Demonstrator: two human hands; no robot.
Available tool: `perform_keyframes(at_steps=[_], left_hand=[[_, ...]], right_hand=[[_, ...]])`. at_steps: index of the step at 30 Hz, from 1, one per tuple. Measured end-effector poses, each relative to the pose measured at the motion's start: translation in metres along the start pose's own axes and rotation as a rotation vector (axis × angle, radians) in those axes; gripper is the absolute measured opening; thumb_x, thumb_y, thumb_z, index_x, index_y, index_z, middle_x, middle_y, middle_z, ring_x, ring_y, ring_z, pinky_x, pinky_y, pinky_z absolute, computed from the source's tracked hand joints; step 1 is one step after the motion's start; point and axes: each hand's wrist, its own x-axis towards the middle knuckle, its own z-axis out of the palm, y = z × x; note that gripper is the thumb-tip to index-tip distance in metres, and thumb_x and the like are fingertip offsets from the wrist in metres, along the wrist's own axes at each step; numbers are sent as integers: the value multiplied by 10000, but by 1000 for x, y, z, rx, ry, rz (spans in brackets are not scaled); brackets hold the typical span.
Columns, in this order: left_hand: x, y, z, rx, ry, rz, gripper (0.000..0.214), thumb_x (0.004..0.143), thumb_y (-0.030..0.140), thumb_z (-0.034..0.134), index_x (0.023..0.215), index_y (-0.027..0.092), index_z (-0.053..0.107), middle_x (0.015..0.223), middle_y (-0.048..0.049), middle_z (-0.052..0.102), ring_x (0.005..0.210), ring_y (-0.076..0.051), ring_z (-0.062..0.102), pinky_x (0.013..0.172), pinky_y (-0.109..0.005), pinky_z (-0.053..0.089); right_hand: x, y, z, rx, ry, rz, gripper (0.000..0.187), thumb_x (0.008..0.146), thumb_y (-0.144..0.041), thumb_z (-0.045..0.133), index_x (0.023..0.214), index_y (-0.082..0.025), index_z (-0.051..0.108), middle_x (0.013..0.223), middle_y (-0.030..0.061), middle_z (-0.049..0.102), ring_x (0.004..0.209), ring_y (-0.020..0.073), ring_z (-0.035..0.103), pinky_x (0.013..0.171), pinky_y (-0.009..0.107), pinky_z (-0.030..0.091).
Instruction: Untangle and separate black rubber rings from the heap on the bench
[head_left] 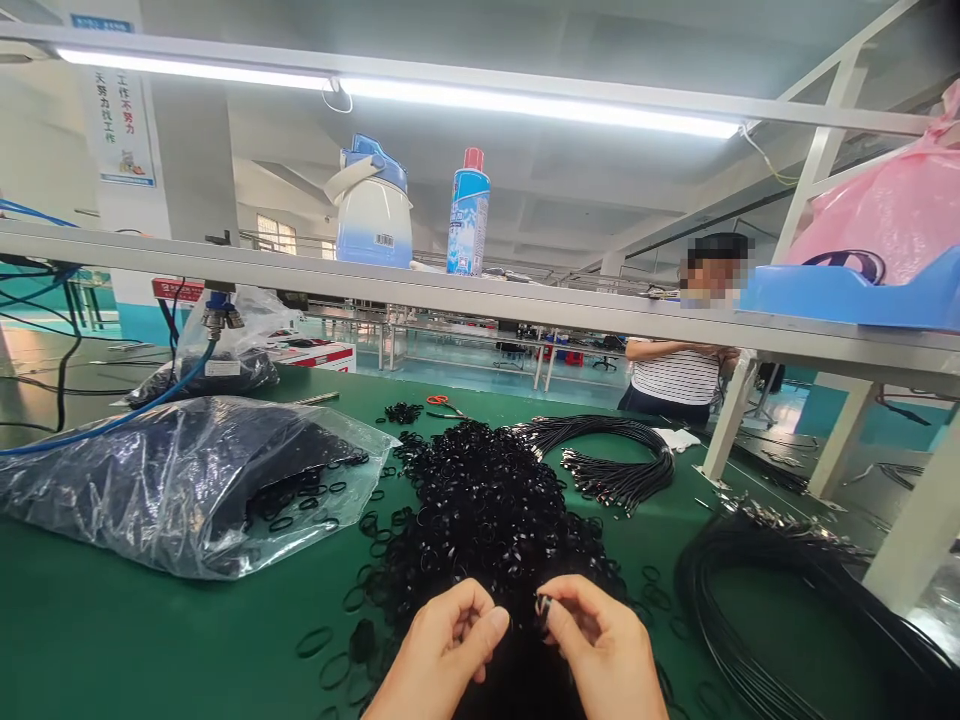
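A large heap of small black rubber bands [487,500] lies on the green tabletop in front of me. Over its near side is my left hand [457,640], closed with thumb against curled fingers; whatever it may hold is hidden. Close by on the right, my right hand [600,640] pinches a black rubber band [543,606] between thumb and forefinger. The two hands are a short way apart. Loose bands [313,642] are scattered on the table left of the heap.
An open clear plastic bag [187,480] of black bands lies at left. Orange-handled scissors [442,402] rest behind the heap. Black cable bundles [630,470] curve at right, with a larger coil [720,600] nearer. A shelf [525,290] spans overhead; a person [675,370] stands beyond it.
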Motion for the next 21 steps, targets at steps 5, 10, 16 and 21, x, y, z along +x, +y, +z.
perform_keyframes(at_steps=[5,10,16,21], left_hand=[[1,3,-1,6,31,-38,388,849,519,469,674,176,509,616,28,543,579,-131,521,561,-227,373],[3,4,-1,-7,24,-38,322,850,431,493,788,149,637,720,-13,643,567,-118,513,545,-222,364],[7,2,-4,-26,16,-7,239,821,302,519,912,158,686,856,-61,695,799,-194,601,686,-275,440],[4,3,-3,109,15,11,212,791,233,555,950,194,689,905,-35,689,783,-182,569,675,-269,415]], right_hand=[[7,10,-9,56,-35,82,272,783,-390,581,897,-171,696,753,51,703,668,212,668,604,274,521],[4,4,-8,26,-35,104,261,795,-342,553,928,-171,698,774,52,711,699,217,679,631,296,533],[3,1,-8,9,-23,115,224,763,-238,566,923,-172,709,802,47,720,716,199,678,635,272,525],[2,-4,-6,-77,-30,106,147,744,-252,606,831,-200,713,768,14,711,715,188,653,680,269,490]])
